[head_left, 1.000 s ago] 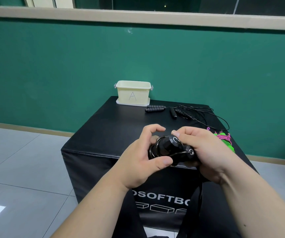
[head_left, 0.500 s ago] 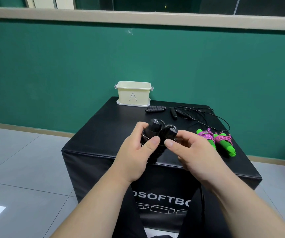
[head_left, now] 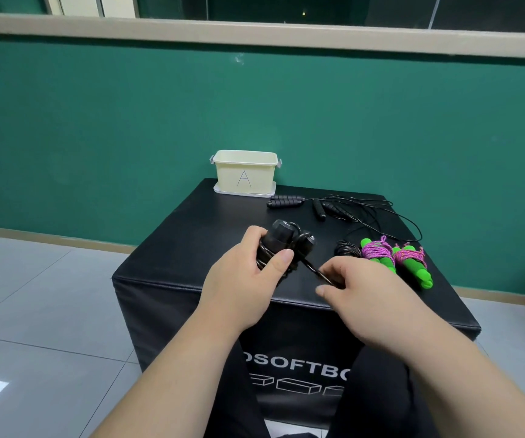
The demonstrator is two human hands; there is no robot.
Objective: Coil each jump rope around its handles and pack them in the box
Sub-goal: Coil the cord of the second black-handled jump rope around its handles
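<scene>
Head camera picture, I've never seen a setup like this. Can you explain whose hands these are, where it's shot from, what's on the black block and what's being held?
No machine here: a person wears a camera on the head, looking down at their own bare hands. The left hand grips a black jump rope, its two handles together with cord wound round them; the right hand pinches a stretch of its cord. Below is a black padded block. On it lie a green-handled rope wrapped in pink cord, more black ropes uncoiled, and at the far edge a cream box marked A.
</scene>
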